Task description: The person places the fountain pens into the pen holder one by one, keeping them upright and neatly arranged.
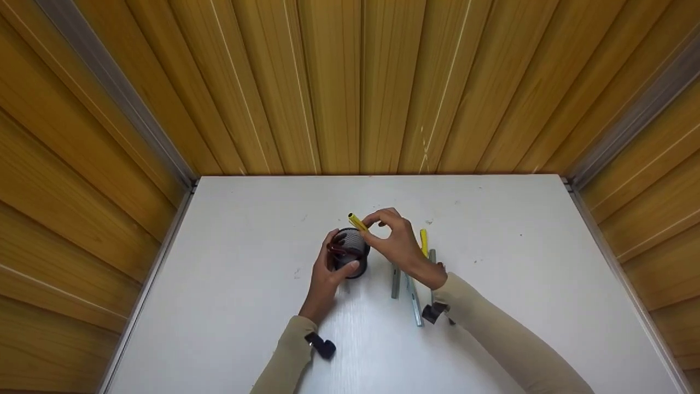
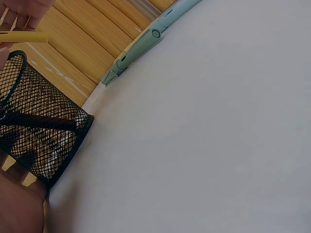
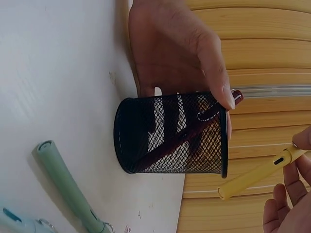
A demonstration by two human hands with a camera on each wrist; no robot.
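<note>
A black mesh pen holder (image 1: pixel 358 269) stands on the table, with a dark red pen (image 3: pixel 170 148) leaning inside and its end poking past the rim. My left hand (image 1: pixel 326 276) grips the holder's side, thumb near the rim. Between thumb and fingers, my right hand (image 1: pixel 399 243) pinches a yellow pen (image 1: pixel 357 222) by one end. That pen is tilted and held above the rim, apart from the mesh in the right wrist view. Under the right forearm lie a second yellow pen (image 1: pixel 423 241), a green pen (image 1: pixel 395 284) and a light blue pen (image 1: pixel 414 303).
Another greyish green pen (image 1: pixel 432 256) lies right of these, partly hidden by the right wrist. The white table (image 1: pixel 251 235) ends at wood-patterned panels (image 1: pixel 333 109) behind and on both sides. Dark wrist-worn cameras sit on both sleeves.
</note>
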